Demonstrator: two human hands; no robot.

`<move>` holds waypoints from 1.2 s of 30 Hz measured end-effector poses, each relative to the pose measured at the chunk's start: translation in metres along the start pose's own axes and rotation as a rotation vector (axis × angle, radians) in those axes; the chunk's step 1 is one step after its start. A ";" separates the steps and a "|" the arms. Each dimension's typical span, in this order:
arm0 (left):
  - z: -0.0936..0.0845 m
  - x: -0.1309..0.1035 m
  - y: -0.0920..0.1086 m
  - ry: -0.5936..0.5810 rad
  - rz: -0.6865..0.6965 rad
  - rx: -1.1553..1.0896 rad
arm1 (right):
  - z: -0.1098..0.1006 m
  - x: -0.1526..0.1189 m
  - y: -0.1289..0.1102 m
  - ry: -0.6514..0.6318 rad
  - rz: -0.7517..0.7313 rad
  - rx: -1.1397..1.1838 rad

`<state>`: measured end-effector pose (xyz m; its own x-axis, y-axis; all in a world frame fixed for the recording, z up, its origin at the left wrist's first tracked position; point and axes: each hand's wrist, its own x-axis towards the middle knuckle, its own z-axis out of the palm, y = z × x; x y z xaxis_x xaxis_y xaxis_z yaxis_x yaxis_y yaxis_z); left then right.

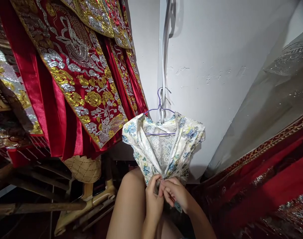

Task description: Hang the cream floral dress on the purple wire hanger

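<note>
Bent knee was seen at lower centre. Beyond it, the floral dress, mid-frame, was pinched by left hand and right hand at its opening's base, apparently for steadiness; above, its shoulders were spread by a purple hanger.

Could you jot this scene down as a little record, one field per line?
Garment: floral garment, its front open in a V
Support: thin purple hanger
Left hand: pinching fabric near the V's lower end
Right hand: also there, fingers bent
Beside, at left: red embroidered clothing
Behind: pale wall
</note>
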<state>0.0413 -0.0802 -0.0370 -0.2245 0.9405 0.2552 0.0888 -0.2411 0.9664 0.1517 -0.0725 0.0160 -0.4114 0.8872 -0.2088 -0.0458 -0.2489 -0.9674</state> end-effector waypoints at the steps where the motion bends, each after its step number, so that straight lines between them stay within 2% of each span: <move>1: 0.000 0.000 0.001 -0.006 0.017 0.010 | -0.001 -0.001 -0.001 0.002 0.008 0.028; 4: 0.000 0.001 0.006 -0.042 0.074 0.038 | -0.003 0.005 -0.016 -0.005 -0.038 0.069; 6: -0.001 0.002 0.007 -0.057 0.100 0.082 | -0.007 0.017 -0.038 -0.052 -0.109 0.061; 11: 0.000 0.010 -0.003 -0.026 0.130 0.203 | -0.021 0.057 -0.126 -0.035 -0.299 0.084; 15: 0.006 0.010 -0.010 -0.064 0.115 0.203 | -0.024 0.073 -0.185 -0.006 -0.373 0.188; 18: 0.011 0.002 -0.011 -0.110 0.061 0.179 | -0.023 0.071 -0.202 -0.017 -0.434 0.257; 22: 0.011 -0.003 0.001 -0.136 0.008 0.132 | -0.021 0.065 -0.192 -0.011 -0.501 0.229; 24: 0.006 0.009 0.019 -0.138 0.031 0.078 | -0.021 0.061 -0.182 0.032 -0.529 0.158; 26: -0.003 0.033 0.050 -0.100 0.127 0.046 | -0.020 0.056 -0.174 0.084 -0.532 0.086; 30: -0.017 0.102 0.134 0.031 0.527 0.182 | -0.022 0.041 -0.176 0.098 -0.564 -0.031; 33: -0.013 0.143 0.180 -0.085 0.723 0.367 | -0.024 0.037 -0.181 0.062 -0.621 -0.068; 36: -0.004 0.158 0.197 -0.169 0.814 0.538 | -0.028 0.050 -0.176 0.075 -0.673 -0.036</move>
<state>0.0192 0.0202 0.1943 0.2388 0.5683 0.7874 0.5929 -0.7275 0.3453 0.1651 0.0263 0.1716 -0.2398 0.8690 0.4329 -0.2393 0.3792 -0.8938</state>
